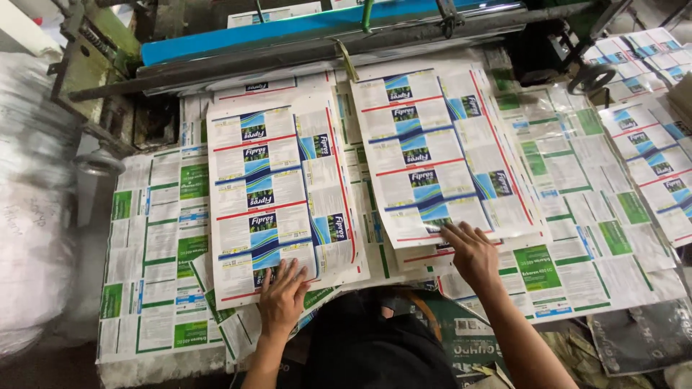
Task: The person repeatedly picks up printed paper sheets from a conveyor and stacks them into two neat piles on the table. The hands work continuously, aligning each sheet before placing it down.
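Across the whole bench (130, 360), green-and-white printed sheets (162, 238) lie as a base layer, w/ a long machine roller and blue bar (288, 32) running along the far edge. On top sit two stacks of blue-and-white label sheets: the left stack (277, 191) nearer your left side, the right stack (440, 155) angled slightly, its near corner overhanging the green layer. More blue sheets (649, 151) fan out at far right, well apart from both hands.

Your left hand (282, 299) lies flat on the near edge of the left stack, fingers spread, palm down, gripping nothing. Your right hand (470, 252) does the same on the near edge of the right stack, fingertips splayed over the bottom margin, nothing pinched.

To do this well, I'd judge: keep both palms flat and press evenly so top sheets don't skid off the ones below. Square each pile by nudging from the near edge toward the roller, not sideways; the right stack looks skewed vs. the left, so ease its near corner round till edges run parallel. Watch the left stack's right-hand edge, where lower sheets peek out. Thin glossy stock prob. slides easily, so use light, short pushes, and don't let fingertips curl a corner.
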